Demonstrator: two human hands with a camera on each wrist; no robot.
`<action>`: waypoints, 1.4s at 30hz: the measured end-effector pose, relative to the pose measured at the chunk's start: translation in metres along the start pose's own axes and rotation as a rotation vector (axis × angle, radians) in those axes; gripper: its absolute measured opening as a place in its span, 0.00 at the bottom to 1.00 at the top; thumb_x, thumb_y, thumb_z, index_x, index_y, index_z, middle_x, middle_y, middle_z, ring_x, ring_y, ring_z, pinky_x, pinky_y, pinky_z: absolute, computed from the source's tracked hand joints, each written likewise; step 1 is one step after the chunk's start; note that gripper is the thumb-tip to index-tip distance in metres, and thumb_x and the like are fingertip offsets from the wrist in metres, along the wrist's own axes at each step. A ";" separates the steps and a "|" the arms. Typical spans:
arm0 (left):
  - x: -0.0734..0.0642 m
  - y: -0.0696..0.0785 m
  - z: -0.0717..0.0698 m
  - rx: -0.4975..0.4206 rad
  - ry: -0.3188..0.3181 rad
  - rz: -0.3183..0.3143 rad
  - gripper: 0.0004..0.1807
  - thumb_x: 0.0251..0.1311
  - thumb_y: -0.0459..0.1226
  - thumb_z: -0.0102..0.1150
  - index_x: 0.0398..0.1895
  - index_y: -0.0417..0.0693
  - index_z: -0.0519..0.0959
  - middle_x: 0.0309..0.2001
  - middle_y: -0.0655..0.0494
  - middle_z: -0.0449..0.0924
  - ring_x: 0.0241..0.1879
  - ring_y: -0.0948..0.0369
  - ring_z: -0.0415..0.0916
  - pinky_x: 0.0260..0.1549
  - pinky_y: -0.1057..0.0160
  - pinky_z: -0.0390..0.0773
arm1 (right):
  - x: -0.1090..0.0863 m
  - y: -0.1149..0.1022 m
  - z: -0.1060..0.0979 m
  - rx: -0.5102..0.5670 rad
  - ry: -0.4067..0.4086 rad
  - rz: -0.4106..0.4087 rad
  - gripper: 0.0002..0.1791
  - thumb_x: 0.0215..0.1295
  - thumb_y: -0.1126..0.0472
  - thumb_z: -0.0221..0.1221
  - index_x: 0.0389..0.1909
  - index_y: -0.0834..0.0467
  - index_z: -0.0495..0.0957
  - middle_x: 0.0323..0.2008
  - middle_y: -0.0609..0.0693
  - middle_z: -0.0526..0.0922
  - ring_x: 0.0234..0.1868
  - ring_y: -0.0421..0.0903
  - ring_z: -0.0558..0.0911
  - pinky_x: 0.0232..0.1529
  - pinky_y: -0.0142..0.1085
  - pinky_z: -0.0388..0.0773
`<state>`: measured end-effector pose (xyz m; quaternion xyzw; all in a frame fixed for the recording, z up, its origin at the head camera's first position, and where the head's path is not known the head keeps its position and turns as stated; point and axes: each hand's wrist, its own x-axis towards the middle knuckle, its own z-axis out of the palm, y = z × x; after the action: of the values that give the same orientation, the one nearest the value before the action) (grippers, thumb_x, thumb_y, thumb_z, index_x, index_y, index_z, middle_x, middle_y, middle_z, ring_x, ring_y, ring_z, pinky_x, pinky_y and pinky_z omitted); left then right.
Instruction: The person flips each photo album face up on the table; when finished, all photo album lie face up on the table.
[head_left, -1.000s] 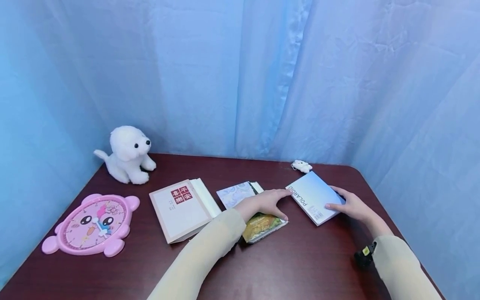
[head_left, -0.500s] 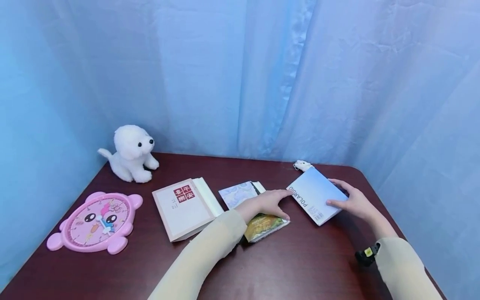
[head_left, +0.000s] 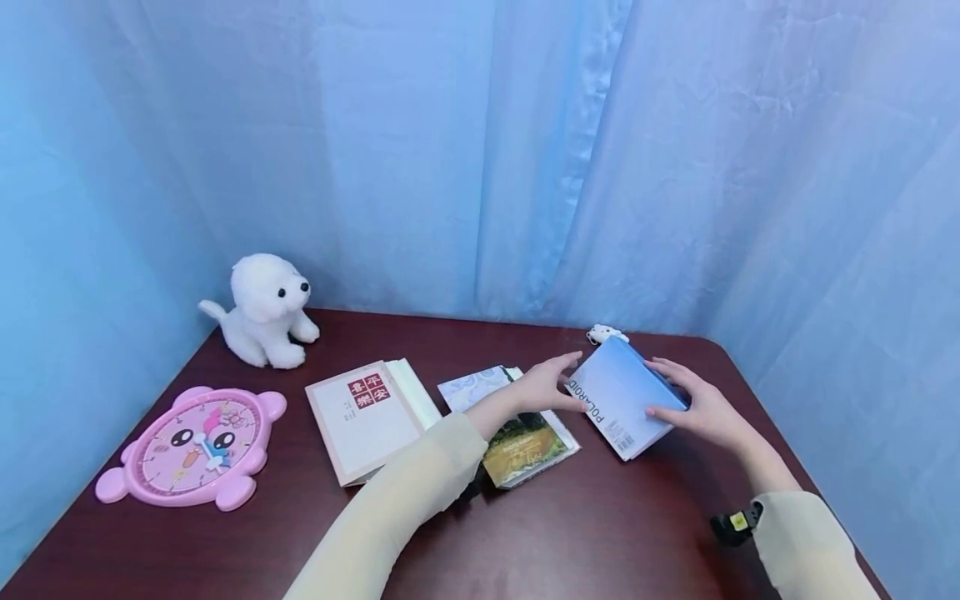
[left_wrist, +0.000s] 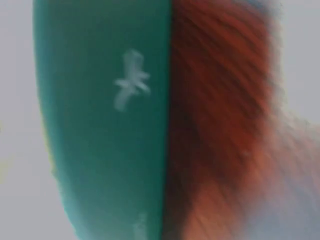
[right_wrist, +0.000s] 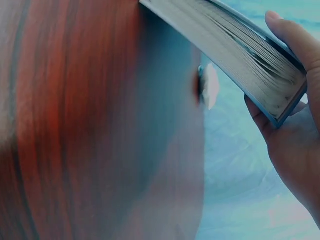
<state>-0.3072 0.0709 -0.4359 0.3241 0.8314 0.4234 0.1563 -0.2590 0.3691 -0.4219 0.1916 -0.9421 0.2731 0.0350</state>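
My right hand (head_left: 701, 410) grips the right edge of a thick blue-and-white book (head_left: 617, 392) marked POLAROID. In the right wrist view its thumb (right_wrist: 295, 42) lies on one cover, other fingers are on the opposite cover, and the page block shows between. The book is held tilted above the table. My left hand (head_left: 542, 387) has its thumb and forefinger spread around the book's left corner, fingertips right at the edges. Below that hand lies a book with a golden-green landscape cover (head_left: 534, 450) and a pale lilac part (head_left: 472, 385). A blurred green surface (left_wrist: 105, 125) fills much of the left wrist view.
A cream book (head_left: 367, 429) with a red square print lies left of the landscape book. Farther left are a pink bear-shaped clock (head_left: 191, 450) and a white plush dog (head_left: 266, 312). A small white toy (head_left: 602, 333) sits at the table's (head_left: 600, 533) back edge, before blue curtains (head_left: 405, 150).
The POLAROID book has shifted slightly left and tilted more in my right hand. My left thumb and fingers have moved to either side of its left corner.
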 end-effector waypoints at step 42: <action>-0.008 0.025 -0.024 -0.348 0.222 0.018 0.35 0.54 0.45 0.67 0.62 0.50 0.62 0.61 0.48 0.65 0.52 0.56 0.76 0.42 0.66 0.78 | -0.001 -0.039 0.007 0.354 -0.032 -0.165 0.56 0.39 0.68 0.75 0.72 0.50 0.56 0.65 0.49 0.66 0.54 0.35 0.73 0.43 0.29 0.76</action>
<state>-0.3037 0.0624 -0.4015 0.2509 0.7549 0.5952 0.1133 -0.2436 0.3353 -0.4089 0.2755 -0.8608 0.4278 0.0079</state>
